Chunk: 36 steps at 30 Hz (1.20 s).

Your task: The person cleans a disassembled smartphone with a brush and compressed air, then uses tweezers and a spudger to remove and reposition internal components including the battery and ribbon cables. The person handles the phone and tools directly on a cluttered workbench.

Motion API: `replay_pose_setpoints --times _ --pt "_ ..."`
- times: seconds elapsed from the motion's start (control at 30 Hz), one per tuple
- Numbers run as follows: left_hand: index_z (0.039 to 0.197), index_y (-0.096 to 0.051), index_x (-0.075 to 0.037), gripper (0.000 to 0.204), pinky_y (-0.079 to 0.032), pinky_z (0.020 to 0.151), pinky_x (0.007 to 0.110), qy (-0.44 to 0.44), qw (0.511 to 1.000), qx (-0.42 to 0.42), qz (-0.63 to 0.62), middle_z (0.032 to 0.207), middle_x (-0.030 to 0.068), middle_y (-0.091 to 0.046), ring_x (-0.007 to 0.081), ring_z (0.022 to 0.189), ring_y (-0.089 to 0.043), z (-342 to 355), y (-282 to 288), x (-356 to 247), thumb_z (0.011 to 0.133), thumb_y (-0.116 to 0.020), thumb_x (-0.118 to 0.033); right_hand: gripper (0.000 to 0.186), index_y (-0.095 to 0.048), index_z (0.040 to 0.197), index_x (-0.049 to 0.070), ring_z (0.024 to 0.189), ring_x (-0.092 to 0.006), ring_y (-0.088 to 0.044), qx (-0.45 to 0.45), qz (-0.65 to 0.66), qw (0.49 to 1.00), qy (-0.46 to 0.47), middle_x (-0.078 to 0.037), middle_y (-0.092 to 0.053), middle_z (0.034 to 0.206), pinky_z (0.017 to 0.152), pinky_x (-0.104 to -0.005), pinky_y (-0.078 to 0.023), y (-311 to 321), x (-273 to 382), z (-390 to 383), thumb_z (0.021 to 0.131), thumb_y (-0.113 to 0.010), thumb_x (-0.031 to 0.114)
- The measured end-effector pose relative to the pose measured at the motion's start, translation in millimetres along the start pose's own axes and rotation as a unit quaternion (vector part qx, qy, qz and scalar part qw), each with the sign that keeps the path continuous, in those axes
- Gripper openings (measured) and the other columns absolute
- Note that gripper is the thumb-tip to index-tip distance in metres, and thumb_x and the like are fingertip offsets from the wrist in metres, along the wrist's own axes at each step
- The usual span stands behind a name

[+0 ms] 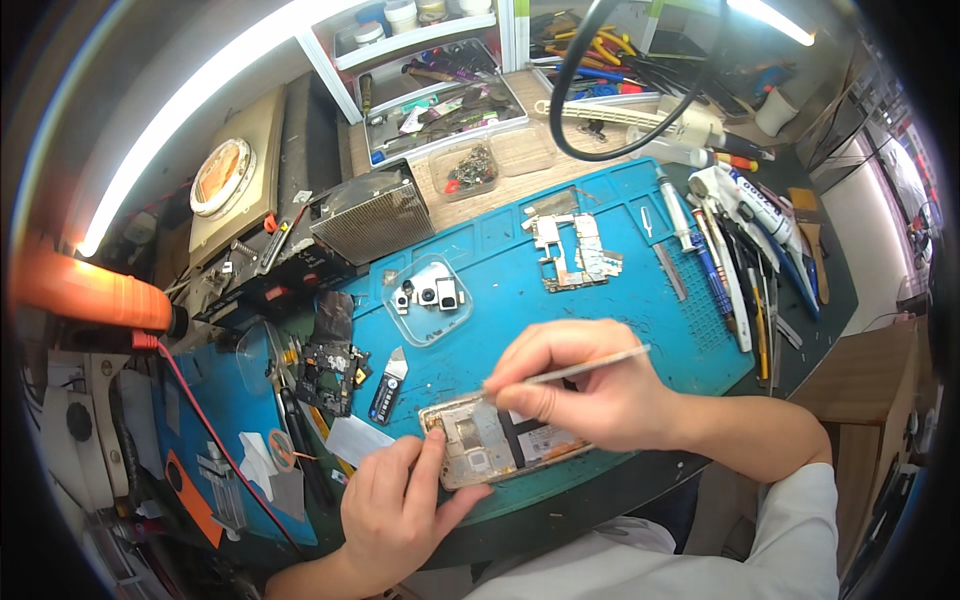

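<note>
The left hand (395,495) grips the left end of a flat phone (490,437); the right hand (590,395) pinches a slim rod (620,357). Far off, a jagged board (590,250) lies on a blue mat (510,330).

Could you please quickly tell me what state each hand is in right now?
Left hand: holding the left end of the opened phone, index finger and thumb against it.
Right hand: closed, holding a slim tool.
</note>
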State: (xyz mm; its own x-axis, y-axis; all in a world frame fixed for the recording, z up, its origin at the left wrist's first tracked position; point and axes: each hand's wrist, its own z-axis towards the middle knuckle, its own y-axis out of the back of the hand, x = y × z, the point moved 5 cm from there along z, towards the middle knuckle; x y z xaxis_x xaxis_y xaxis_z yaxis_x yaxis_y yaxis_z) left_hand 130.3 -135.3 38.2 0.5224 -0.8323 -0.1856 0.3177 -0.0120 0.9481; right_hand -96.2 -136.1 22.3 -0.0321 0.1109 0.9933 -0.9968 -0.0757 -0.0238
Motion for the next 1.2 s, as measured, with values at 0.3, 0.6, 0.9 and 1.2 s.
replay_pose_setpoints --times 0.3,0.6,0.9,1.2 --pt "0.129 -0.067 0.005 0.069 -0.055 0.076 0.041 0.002 0.999 -0.034 -0.007 0.114 0.0145 -0.065 0.032 0.094 -0.063 -4 -3 -3 0.076 -0.094 -0.029 0.026 -0.069 0.123 0.004 0.094 -0.01 -0.068 -0.118 0.274 0.934 -0.198 -0.006 -0.074 0.111 0.086 -0.0258 -0.055 26 0 -13 0.105 -0.073 0.023" --pt "0.127 -0.069 0.004 0.066 -0.055 0.079 0.04 -0.011 0.998 -0.066 0.002 0.114 0.0135 -0.064 0.0312 0.096 -0.063 -7 -4 -3 0.077 -0.092 -0.031 0.019 -0.069 0.122 0.008 0.09 -0.0114 -0.069 -0.181 0.208 0.949 -0.155 -0.004 -0.073 0.106 0.082 -0.0285 -0.056 55 1 -63 0.108 -0.067 0.02" --pt "0.126 -0.069 0.003 0.047 -0.054 0.081 0.042 0.012 0.996 -0.083 -0.042 0.114 0.0145 -0.065 0.034 0.098 -0.063 -9 -4 0 0.085 -0.083 -0.014 0.022 -0.071 0.113 0.001 0.082 -0.0338 -0.069 -0.185 -0.544 0.807 0.132 -0.015 -0.069 0.098 0.072 -0.0399 -0.055 47 33 -130 0.092 -0.073 -0.005" --pt "0.124 -0.071 0.003 0.046 -0.053 0.078 0.041 0.005 0.996 -0.081 -0.02 0.108 0.0116 -0.065 0.031 0.091 -0.062 -6 -5 -2 0.084 -0.084 -0.015 0.033 -0.069 0.124 0.001 0.086 -0.032 -0.068 -0.214 -0.534 0.806 0.141 -0.013 -0.069 0.101 0.073 -0.0398 -0.054 53 29 -139 0.092 -0.077 0.003"
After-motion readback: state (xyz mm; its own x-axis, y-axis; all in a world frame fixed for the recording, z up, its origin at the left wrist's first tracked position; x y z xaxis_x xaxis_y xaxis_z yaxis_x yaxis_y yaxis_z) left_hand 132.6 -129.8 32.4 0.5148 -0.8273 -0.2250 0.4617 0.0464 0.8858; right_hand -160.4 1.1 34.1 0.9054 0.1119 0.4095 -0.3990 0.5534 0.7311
